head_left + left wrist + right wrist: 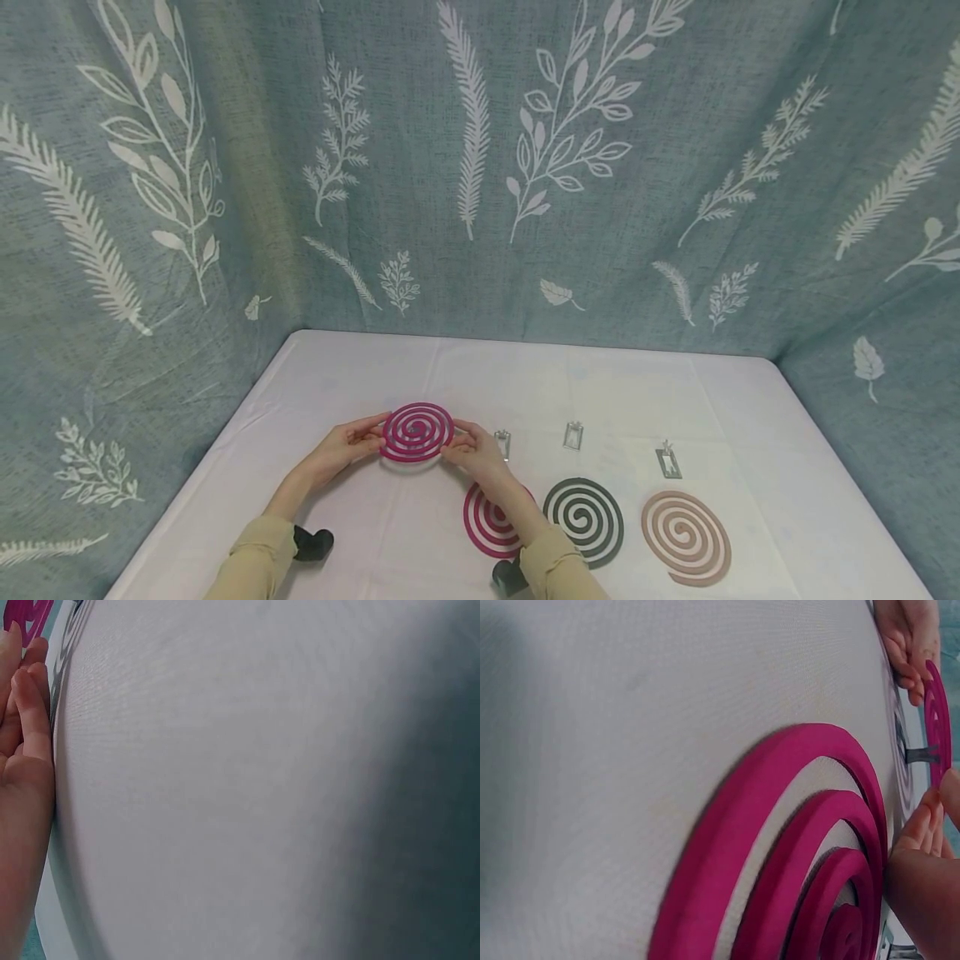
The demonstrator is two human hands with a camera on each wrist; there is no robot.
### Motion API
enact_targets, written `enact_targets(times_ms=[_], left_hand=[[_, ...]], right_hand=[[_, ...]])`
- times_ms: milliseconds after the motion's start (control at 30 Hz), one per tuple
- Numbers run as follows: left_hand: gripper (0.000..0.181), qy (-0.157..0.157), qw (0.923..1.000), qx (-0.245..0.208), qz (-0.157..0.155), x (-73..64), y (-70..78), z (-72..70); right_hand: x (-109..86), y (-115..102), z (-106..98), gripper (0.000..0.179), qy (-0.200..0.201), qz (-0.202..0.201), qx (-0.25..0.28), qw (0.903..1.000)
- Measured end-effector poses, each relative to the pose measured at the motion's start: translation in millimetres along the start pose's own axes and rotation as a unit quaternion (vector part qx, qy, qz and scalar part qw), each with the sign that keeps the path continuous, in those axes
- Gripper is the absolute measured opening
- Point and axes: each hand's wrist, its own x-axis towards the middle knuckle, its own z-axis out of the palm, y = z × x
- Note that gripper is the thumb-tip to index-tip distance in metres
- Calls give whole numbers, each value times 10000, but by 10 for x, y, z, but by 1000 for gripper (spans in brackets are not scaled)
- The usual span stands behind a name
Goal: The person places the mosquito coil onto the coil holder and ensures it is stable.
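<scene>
Both hands hold a magenta mosquito coil [417,430] by its edges, a little above the white table in the head view. My left hand [337,452] pinches its left rim, and my right hand [482,457] pinches the right rim. In the right wrist view, a small grey metal stand [921,754] reaches the coil's middle from the table side. A second magenta coil [712,855] lies flat on the table, partly behind the right forearm in the head view. The left wrist view shows only a corner of the held coil [28,622] past the fingers.
To the right lie a dark grey coil [581,516] and a tan coil [681,527]. Behind the coils, small metal stands [566,436] lie in a row on the white table [360,367]. A leaf-patterned teal curtain [420,208] surrounds the table's back and sides.
</scene>
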Motion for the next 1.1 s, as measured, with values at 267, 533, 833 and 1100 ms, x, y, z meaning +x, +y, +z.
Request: enact_targets(times_ms=[267,533,833,1100], left_hand=[[60,-35,10000,49,-5,-5,-6,-2],[60,-8,9999,104,-4,-19,14,6],[60,-5,9999,83,-60,-3,-5,1],[60,-36,9999,100,-29,-7,-3,-4]], right_hand=[[3,13,-3,57,19,12,-69,10000],[1,15,0,58,24,33,-101,9999],[2,8,1,58,67,19,-108,9999],[-2,3,3,58,100,67,-137,9998]])
